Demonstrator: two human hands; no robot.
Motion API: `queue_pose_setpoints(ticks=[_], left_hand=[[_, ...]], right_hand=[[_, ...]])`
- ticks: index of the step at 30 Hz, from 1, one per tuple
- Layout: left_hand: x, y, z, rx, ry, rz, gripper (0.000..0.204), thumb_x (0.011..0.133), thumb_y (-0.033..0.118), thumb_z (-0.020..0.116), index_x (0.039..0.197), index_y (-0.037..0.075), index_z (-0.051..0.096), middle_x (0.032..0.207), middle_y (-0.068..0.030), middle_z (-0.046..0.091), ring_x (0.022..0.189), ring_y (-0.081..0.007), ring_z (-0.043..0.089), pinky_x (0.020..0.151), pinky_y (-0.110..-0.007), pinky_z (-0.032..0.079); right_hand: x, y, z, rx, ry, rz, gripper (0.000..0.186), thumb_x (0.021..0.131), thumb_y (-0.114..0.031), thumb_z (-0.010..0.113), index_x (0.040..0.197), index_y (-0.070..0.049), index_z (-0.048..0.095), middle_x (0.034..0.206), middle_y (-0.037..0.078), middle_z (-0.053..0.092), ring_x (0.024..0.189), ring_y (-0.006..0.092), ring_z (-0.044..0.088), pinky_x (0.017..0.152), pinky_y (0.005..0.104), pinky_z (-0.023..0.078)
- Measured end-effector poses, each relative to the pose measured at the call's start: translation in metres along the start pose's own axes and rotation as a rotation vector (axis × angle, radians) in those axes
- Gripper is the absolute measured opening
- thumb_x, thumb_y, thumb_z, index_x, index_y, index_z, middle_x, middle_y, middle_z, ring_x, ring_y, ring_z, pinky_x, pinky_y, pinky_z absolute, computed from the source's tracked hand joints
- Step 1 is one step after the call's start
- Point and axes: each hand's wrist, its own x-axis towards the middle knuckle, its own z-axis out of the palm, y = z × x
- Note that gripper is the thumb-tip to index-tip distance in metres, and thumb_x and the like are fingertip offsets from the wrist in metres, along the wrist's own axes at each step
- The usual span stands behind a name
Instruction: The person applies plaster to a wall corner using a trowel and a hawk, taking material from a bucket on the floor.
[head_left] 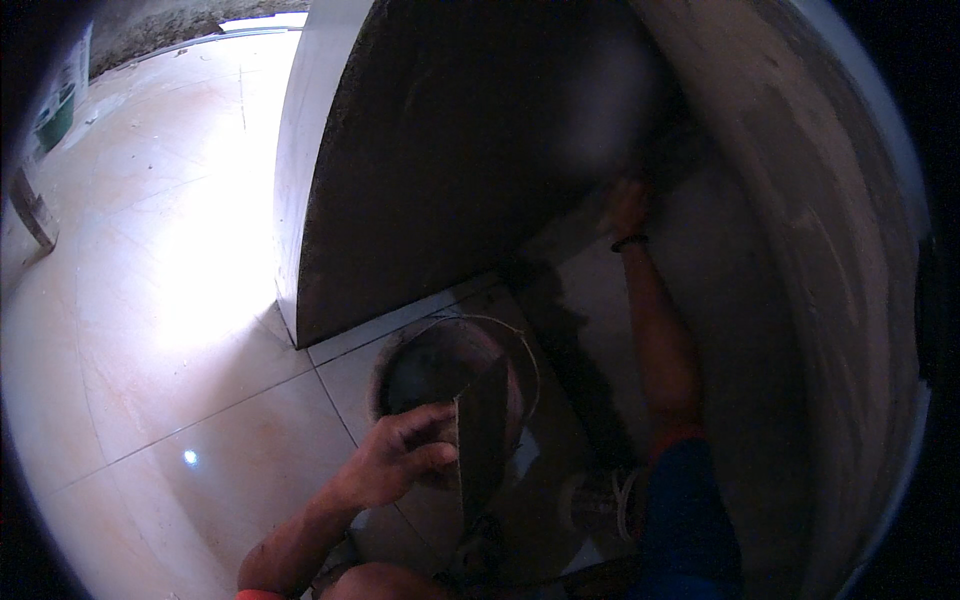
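- Dark brown board, thin and flat, stands roughly on edge in front of the right part of the bucket; whether the two touch, I cannot tell.
- Left hand: closed on the board's left edge, pinching it between thumb and fingers.
- Right hand: stretched far forward, low by the foot of the dark wall; too dim to tell whether it is open or holds something.
- A black band circles the right wrist; a blue sleeve with a red cuff covers the upper part of that arm.
- The bucket, round with a thin handle looping out on its right, sits on pale tiles near the dark wall's bottom edge.
- A laced shoe shows right of the board, in shadow.
- A rough wall rises along the right.
- Bright light falls on the tiles at left.
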Motion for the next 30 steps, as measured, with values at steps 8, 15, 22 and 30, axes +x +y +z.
queue_pose_setpoints(ticks=[8,15,22,30], left_hand=[[-0.004,-0.002,-0.005,-0.007,0.018,0.07,0.039,0.09,0.009,0.06,0.126,-0.002,0.048,0.1,-0.0055,0.059,0.093,-0.0138,0.059,0.083,-0.032,0.051],[-0.005,-0.001,-0.006,0.069,0.033,0.091,0.035,0.09,0.009,0.06,0.122,-0.001,0.05,0.096,-0.0045,0.059,0.088,-0.0127,0.056,0.079,-0.03,0.05],[-0.019,0.004,-0.016,-0.01,0.058,0.094,0.035,0.091,0.01,0.059,0.123,-0.001,0.05,0.101,-0.0071,0.061,0.092,-0.0153,0.06,0.079,-0.031,0.052],[-0.018,0.006,-0.016,0.069,0.058,0.119,0.032,0.092,0.011,0.056,0.121,-0.002,0.051,0.103,-0.009,0.063,0.092,-0.0169,0.062,0.079,-0.032,0.054]], right_hand=[[-0.01,-0.018,-0.006,0.285,0.044,0.108,0.04,0.088,-0.011,0.055,0.128,-0.006,0.051,0.12,0.014,0.059,0.11,0.0307,0.056,0.096,0.0395,0.044],[-0.047,-0.013,0.048,0.755,0.038,0.267,0.033,0.092,-0.032,0.045,0.115,-0.009,0.054,0.103,0.01,0.059,0.093,0.0281,0.056,0.085,0.0413,0.047],[-0.089,0.015,0.062,2.344,-0.722,0.443,0.044,0.095,-0.052,0.037,0.101,-0.013,0.056,0.086,0.005,0.059,0.077,0.0259,0.055,0.074,0.044,0.049],[-0.024,-0.002,-0.048,1.853,-0.248,0.835,0.041,0.093,-0.052,0.04,0.103,-0.014,0.053,0.082,0.007,0.056,0.073,0.0247,0.054,0.069,0.0439,0.049]])
